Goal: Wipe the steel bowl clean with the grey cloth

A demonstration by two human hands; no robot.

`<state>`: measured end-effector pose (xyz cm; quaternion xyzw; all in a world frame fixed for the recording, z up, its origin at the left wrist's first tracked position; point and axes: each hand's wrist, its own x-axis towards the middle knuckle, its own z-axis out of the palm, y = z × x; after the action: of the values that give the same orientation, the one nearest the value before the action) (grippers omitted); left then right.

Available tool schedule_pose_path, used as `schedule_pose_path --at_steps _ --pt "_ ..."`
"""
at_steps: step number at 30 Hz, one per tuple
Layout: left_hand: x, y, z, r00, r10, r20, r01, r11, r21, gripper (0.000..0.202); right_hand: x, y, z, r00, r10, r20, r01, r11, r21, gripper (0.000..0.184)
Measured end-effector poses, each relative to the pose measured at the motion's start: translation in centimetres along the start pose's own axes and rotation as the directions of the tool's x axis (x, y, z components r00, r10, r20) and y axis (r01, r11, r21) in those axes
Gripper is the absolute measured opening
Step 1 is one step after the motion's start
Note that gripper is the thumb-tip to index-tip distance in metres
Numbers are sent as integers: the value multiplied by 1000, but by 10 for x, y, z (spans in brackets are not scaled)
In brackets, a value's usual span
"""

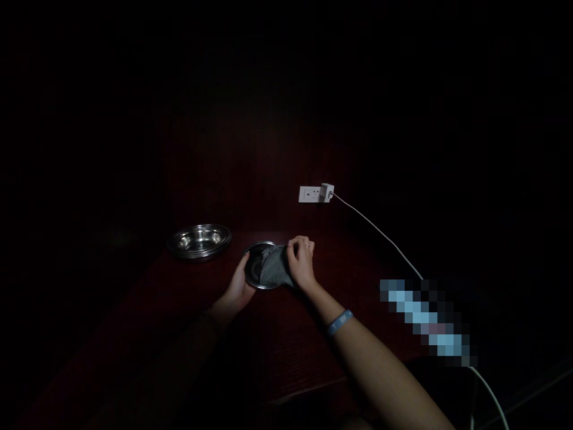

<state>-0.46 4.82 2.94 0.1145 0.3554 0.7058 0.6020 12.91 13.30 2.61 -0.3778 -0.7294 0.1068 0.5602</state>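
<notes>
My left hand (240,285) grips a small round metal bowl (254,268) by its left rim, thumb on the edge and fingers underneath. The bowl is tilted toward me above the dark red table. A grey-green cloth (277,266) covers the bowl's right side and hangs slightly over the rim. My right hand (301,261) is closed on the cloth's right end, fingers pinched together, with a blue band around the wrist. To the left, apart from my hands, sits a stack of shiny metal bowls (200,240).
A white wall socket (308,194) holds a charger plug (326,192) behind the table. Its white cable (378,230) runs down to the right toward a pixelated patch. The dark red tabletop (286,340) ends at a front edge near me. The surroundings are very dark.
</notes>
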Motion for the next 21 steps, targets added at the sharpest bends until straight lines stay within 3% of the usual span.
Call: schedule_pose_path --at_steps 21 --pt "1 0 -1 1000 0 -2 0 1000 -10 32 0 0 0 1000 0 20 0 1000 -5 19"
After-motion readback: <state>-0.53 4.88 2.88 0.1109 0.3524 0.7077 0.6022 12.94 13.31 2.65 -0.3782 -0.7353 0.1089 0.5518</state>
